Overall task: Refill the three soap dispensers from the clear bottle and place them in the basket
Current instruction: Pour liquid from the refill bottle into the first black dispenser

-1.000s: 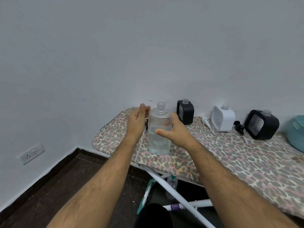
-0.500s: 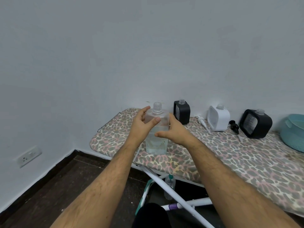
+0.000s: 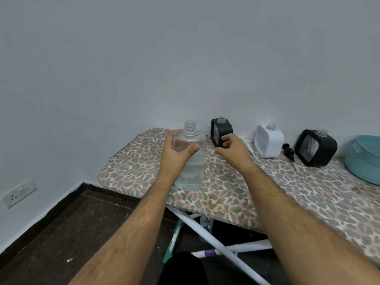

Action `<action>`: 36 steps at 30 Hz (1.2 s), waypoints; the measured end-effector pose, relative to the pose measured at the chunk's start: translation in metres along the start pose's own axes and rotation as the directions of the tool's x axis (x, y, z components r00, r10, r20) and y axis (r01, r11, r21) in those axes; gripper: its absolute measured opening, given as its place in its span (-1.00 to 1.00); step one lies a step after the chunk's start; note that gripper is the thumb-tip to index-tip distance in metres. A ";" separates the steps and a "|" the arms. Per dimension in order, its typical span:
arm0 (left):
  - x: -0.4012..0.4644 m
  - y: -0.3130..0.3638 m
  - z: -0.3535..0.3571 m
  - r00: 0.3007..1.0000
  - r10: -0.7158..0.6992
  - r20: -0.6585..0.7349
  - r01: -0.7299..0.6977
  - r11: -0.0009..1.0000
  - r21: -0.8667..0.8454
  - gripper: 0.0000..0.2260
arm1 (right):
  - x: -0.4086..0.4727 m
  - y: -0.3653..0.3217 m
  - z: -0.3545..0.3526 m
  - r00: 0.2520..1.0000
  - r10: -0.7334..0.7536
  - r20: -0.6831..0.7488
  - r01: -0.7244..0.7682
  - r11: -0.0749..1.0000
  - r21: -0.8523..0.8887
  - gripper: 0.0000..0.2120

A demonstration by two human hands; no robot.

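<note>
A clear bottle point(image 3: 192, 161) with its cap off stands on the leopard-print ironing board point(image 3: 277, 188), partly filled with clear liquid. My left hand point(image 3: 176, 155) is wrapped around its upper part. My right hand point(image 3: 231, 147) hovers open just right of the bottle, its fingers close to the nearest black dispenser point(image 3: 221, 132). Along the wall stand that black dispenser, a white dispenser point(image 3: 268, 144) and a second black dispenser point(image 3: 315, 148), all with open necks. The teal basket point(image 3: 364, 159) sits at the far right, cut by the frame edge.
A white pump head point(image 3: 247, 145) lies behind my right hand, and a black pump head point(image 3: 287, 151) lies between the white and right black dispensers. Under the board are white legs point(image 3: 216, 241) and a small bottle point(image 3: 205, 223). A wall socket point(image 3: 18, 193) is low left.
My right hand has let go of the clear bottle and moved right toward the nearest black dispenser. My left hand has closed around the bottle's upper part.
</note>
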State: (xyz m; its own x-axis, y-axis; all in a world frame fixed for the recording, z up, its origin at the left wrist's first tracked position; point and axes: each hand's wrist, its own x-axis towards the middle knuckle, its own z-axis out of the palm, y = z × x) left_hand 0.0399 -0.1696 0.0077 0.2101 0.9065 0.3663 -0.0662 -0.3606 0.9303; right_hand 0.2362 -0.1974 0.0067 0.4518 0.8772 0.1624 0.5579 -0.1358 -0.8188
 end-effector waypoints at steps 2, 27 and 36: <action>-0.003 0.001 0.001 1.000 0.000 -0.023 0.001 0.999 0.032 -0.36 | 0.003 0.003 0.004 0.999 0.005 -0.046 -0.004 1.000 0.016 -0.58; 0.013 -0.027 0.146 0.958 -0.267 -0.104 0.262 0.963 -0.060 -0.55 | 0.018 0.057 -0.042 0.982 0.003 -0.191 0.022 0.991 0.130 -0.90; 0.081 -0.048 0.167 0.928 -0.331 -0.173 0.310 0.940 -0.141 -0.43 | 0.093 0.068 -0.028 0.994 0.087 0.066 -0.106 0.923 0.371 -0.61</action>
State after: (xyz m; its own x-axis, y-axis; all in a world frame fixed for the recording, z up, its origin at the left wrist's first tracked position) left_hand 0.2226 -0.1158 -0.0103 0.0484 0.9982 0.0344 -0.1344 -0.0276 0.9905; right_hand 0.3354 -0.1383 -0.0186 0.4515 0.8906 0.0537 0.2089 -0.0470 -0.9768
